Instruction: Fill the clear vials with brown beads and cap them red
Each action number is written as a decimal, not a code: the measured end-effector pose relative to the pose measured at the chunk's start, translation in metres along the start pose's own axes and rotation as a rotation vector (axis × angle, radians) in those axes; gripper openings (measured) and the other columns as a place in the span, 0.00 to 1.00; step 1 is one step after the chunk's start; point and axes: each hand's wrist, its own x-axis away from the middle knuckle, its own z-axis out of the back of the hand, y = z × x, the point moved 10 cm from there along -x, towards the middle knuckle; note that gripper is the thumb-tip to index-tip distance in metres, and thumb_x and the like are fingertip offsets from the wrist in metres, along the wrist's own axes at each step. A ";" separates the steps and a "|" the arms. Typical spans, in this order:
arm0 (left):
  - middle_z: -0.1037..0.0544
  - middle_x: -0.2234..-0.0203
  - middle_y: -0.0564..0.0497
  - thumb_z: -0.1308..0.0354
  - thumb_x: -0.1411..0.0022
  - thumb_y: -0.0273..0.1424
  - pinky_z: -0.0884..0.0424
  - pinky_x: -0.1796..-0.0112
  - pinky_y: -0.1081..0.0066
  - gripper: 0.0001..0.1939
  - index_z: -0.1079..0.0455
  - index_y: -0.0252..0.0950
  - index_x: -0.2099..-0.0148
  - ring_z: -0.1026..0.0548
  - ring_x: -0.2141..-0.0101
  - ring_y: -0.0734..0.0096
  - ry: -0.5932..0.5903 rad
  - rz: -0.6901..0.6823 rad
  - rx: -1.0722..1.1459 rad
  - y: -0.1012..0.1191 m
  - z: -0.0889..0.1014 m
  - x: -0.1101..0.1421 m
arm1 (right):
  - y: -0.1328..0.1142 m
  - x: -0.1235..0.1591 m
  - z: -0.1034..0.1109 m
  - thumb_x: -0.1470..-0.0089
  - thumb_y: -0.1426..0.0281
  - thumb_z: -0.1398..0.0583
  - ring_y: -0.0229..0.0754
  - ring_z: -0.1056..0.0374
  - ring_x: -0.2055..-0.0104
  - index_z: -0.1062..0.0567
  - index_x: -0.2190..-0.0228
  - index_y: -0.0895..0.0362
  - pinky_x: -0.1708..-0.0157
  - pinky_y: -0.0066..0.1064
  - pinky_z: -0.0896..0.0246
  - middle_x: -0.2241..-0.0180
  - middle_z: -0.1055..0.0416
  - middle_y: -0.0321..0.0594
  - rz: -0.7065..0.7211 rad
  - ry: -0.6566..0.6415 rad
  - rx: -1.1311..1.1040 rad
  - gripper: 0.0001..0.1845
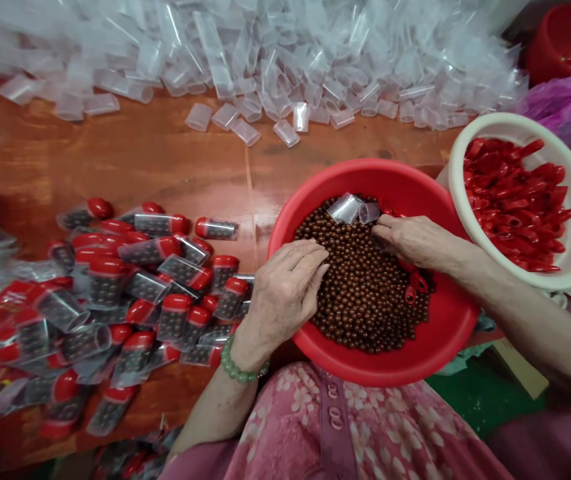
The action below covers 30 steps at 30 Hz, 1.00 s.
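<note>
A red basin (453, 327) holds a heap of small brown beads (365, 300). My left hand (285, 283), with a green bead bracelet (239, 363) at its wrist, reaches over the left rim. Its fingers are closed together above the beads, and what they hold, if anything, is hidden. Inside the basin on the right is my right hand (410, 239), fingers pinched close to two clear plastic tubes (348, 209). Its fingertips are in shadow, so I cannot tell what is in them. Red pointed caps (418, 281) lie on the beads below it.
A white bowl (465, 127) of red caps stands right of the basin. Clear empty tubes (285, 133) are piled along the back of the wooden table (155, 153). Many filled, red-capped tubes (173, 313) lie at left. A purple bag (565, 107) sits at far right.
</note>
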 end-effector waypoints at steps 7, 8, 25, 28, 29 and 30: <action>0.16 0.60 0.40 0.42 0.34 0.23 0.21 0.49 0.60 0.08 0.25 0.26 0.54 0.18 0.56 0.60 0.043 0.000 0.033 0.000 0.002 0.000 | -0.055 -0.013 0.003 0.41 0.86 0.52 0.45 0.28 0.67 0.23 0.62 0.64 0.74 0.34 0.48 0.64 0.25 0.51 0.133 -0.060 0.130 0.19; 0.16 0.60 0.41 0.42 0.34 0.23 0.21 0.49 0.61 0.08 0.24 0.26 0.54 0.18 0.56 0.60 0.045 0.003 0.041 0.000 0.002 0.001 | -0.061 -0.014 0.002 0.41 0.85 0.51 0.45 0.28 0.67 0.23 0.62 0.64 0.73 0.34 0.46 0.63 0.25 0.51 0.164 -0.063 0.103 0.18; 0.20 0.48 0.39 0.50 0.29 0.25 0.27 0.42 0.59 0.16 0.30 0.30 0.43 0.23 0.45 0.63 -0.037 0.211 0.204 -0.016 0.008 0.000 | -0.057 0.001 0.054 0.48 0.57 0.31 0.36 0.33 0.67 0.23 0.52 0.58 0.62 0.32 0.33 0.60 0.26 0.39 0.380 0.206 -1.145 0.26; 0.29 0.37 0.39 0.49 0.29 0.29 0.30 0.39 0.56 0.23 0.38 0.36 0.33 0.28 0.39 0.60 -0.156 0.352 0.431 -0.021 -0.004 0.004 | -0.053 0.007 0.061 0.48 0.56 0.31 0.40 0.29 0.60 0.22 0.51 0.56 0.56 0.35 0.32 0.57 0.24 0.41 0.368 0.214 -1.192 0.26; 0.32 0.35 0.39 0.48 0.29 0.30 0.29 0.39 0.56 0.26 0.41 0.37 0.31 0.29 0.38 0.59 -0.200 0.375 0.543 -0.019 -0.011 0.005 | -0.053 0.008 0.062 0.49 0.56 0.30 0.41 0.29 0.59 0.22 0.52 0.56 0.56 0.36 0.33 0.57 0.24 0.41 0.369 0.219 -1.203 0.26; 0.34 0.33 0.39 0.47 0.29 0.30 0.29 0.39 0.57 0.28 0.44 0.38 0.30 0.31 0.36 0.59 -0.240 0.382 0.646 -0.016 -0.018 0.006 | -0.054 0.009 0.063 0.49 0.56 0.30 0.40 0.29 0.59 0.21 0.52 0.56 0.56 0.35 0.33 0.58 0.24 0.41 0.372 0.218 -1.213 0.26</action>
